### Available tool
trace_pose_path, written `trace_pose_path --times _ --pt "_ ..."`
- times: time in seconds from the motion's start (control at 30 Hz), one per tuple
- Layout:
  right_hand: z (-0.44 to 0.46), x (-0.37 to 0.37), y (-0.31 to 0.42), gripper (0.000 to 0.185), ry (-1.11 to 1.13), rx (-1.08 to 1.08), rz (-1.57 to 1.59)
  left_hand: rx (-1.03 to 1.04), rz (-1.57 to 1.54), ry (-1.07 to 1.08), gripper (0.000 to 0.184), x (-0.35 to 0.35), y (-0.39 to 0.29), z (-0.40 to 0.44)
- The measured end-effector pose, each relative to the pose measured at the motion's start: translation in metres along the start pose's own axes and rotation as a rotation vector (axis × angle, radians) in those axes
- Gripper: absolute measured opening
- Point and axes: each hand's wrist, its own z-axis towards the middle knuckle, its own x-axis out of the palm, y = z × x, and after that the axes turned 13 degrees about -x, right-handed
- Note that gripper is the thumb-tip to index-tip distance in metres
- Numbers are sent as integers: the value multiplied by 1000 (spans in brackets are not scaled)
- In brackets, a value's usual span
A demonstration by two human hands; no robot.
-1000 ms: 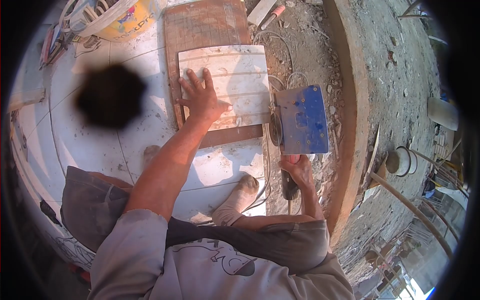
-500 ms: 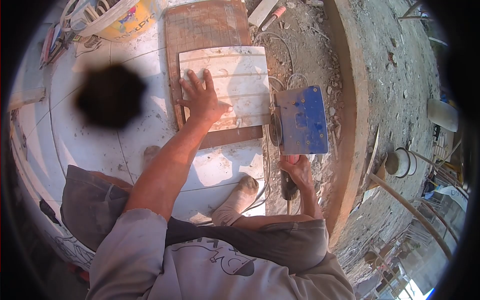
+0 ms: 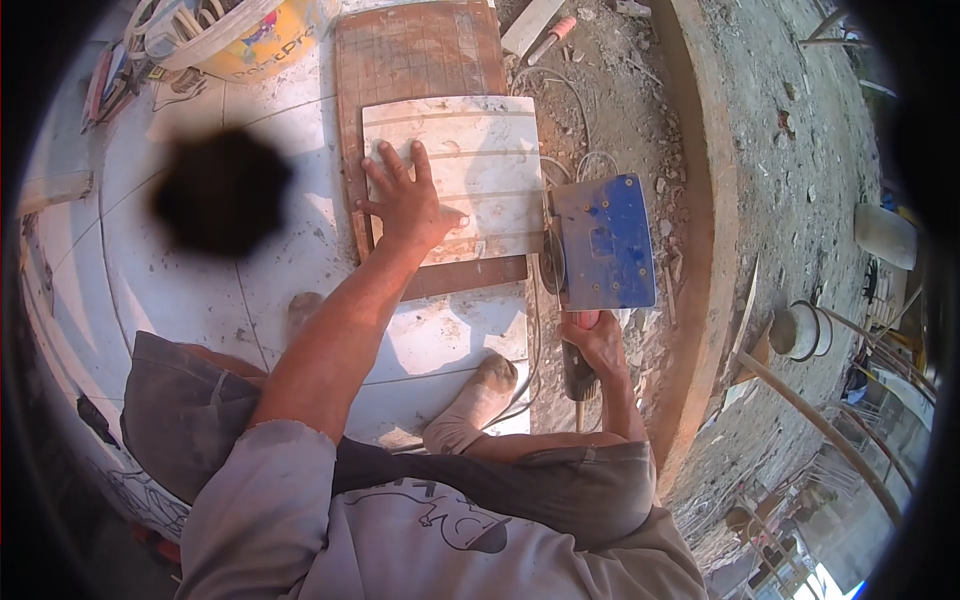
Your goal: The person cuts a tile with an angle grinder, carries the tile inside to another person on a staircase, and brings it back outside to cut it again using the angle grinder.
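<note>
My left hand lies flat with fingers spread on a pale tile, whose face shows parallel ridges. This tile rests on a larger brown tile or board. My right hand is wrapped round the handle of a handheld electric cutter with a dusty blue base plate. The cutter's round disc stands upright at the plate's left side, close to the pale tile's right edge. Whether the disc touches the tile is hard to make out.
A yellow bucket holding coiled items stands at the upper left on white floor tiles. Cables and a red-handled tool lie on rubble beyond the brown board. A concrete ledge runs along the right. My foot is near the tile.
The whole view has shifted very slightly. My left hand stays pressed on the pale tile and my right hand keeps its grip on the cutter beside the tile's edge.
</note>
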Motion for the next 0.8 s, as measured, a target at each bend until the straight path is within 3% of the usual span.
trace_pose_path --times 0.23,0.8 --pt "-6 -2 -14 77 -17 -88 -20 -8 -11 28 128 0 -1 1" --pt "3 -6 1 74 15 -42 -8 -3 5 -22 131 4 0 1"
